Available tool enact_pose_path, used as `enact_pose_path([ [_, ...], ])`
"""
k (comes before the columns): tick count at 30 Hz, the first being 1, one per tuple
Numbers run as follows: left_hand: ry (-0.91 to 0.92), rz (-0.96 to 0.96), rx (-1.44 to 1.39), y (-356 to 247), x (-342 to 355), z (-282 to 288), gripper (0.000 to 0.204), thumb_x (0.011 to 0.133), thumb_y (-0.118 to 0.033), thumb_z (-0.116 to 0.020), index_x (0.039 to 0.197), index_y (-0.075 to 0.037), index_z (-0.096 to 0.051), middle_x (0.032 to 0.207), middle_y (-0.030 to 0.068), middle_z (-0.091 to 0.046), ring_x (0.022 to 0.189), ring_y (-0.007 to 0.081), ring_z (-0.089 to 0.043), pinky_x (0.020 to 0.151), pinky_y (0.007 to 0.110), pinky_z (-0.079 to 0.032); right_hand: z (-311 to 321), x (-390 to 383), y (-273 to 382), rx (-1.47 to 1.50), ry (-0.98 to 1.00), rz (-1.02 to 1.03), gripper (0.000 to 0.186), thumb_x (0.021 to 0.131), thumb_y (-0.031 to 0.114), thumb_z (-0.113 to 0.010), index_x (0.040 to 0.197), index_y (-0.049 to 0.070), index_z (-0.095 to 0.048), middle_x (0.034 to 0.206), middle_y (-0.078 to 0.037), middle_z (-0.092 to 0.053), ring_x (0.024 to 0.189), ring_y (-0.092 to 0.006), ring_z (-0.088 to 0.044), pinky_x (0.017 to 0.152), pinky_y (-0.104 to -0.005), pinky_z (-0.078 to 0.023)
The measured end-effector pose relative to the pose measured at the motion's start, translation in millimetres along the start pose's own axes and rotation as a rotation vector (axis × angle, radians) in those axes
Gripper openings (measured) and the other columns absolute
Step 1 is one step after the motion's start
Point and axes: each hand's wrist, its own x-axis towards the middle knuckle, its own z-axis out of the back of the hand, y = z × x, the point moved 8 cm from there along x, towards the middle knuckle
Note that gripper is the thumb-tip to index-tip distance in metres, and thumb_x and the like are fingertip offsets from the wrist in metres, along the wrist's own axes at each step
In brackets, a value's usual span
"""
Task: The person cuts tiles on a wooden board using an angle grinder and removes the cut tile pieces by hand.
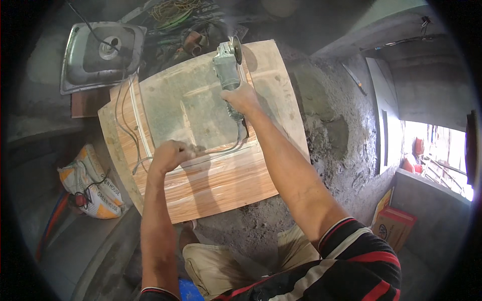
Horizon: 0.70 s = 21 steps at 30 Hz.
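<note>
My right hand (242,99) is wrapped around the body of an angle grinder (227,72). Its cutting disc (237,49) stands on edge at the far side of the plywood board (273,83), with a haze of dust just beyond. My left hand (169,155) is closed with its fingers curled, low over the board; what it grips, if anything, is hidden. A black power cord (221,151) trails from the grinder toward it. Beneath both hands lie wood-patterned panels (221,183), one along the near edge and a narrow strip (131,118) at the left. Dust coats the middle.
A steel sink (100,57) lies at the far left, near a heap of cables (173,12). Printed sacks (93,185) sit at the left. Rough, cement-spattered ground (341,135) borders the board's right side. A cardboard box (394,228) stands at the lower right.
</note>
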Motion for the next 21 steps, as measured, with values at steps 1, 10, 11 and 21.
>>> enact_pose_path([
  [1, 0.257, -0.031, -0.162, 4, -4, -16, 0.034, 0.089, -0.038, -0.082, 0.101, -0.006, -0.085, 0.099, 0.0145, -0.080, 0.088, 0.0295, -0.075, 0.083, 0.043, -0.059, -1, -1, 0, 0.003, 0.008, -0.002, 0.082, 0.073, 0.041, -0.080, 0.142, -0.001, -0.068, 0.134, -0.032, -0.072, 0.127, -0.0426, -0.072, 0.110, -0.0467, -0.056],
  [10, -0.436, 0.042, 0.114, -3, 17, -12, 0.081, 0.086, -0.044, -0.087, 0.154, -0.007, -0.062, 0.158, 0.0278, -0.056, 0.140, 0.0486, -0.057, 0.113, 0.053, -0.051, 2, -11, -10, -0.034, -0.028, 0.018, 0.082, 0.072, 0.041, -0.079, 0.142, -0.001, -0.068, 0.128, -0.033, -0.075, 0.122, -0.0426, -0.074, 0.106, -0.0472, -0.058],
  [11, -0.439, 0.044, 0.119, 0, 23, -19, 0.081, 0.086, -0.044, -0.087, 0.154, -0.007, -0.062, 0.158, 0.0278, -0.056, 0.140, 0.0486, -0.057, 0.113, 0.053, -0.051, 1, -12, -8, -0.033, -0.033, 0.018, 0.081, 0.072, 0.041, -0.079, 0.141, -0.001, -0.069, 0.128, -0.032, -0.075, 0.121, -0.0427, -0.074, 0.106, -0.0473, -0.059],
  [21, -0.402, 0.074, 0.264, 14, 45, -50, 0.123, 0.076, -0.048, -0.095, 0.175, -0.013, -0.031, 0.181, 0.0311, -0.012, 0.165, 0.0583, -0.007, 0.131, 0.065, -0.024, 4, -19, -2, 0.015, -0.038, 0.019, 0.076, 0.072, 0.040, -0.078, 0.135, -0.001, -0.072, 0.128, -0.033, -0.075, 0.121, -0.0418, -0.075, 0.105, -0.0472, -0.059],
])
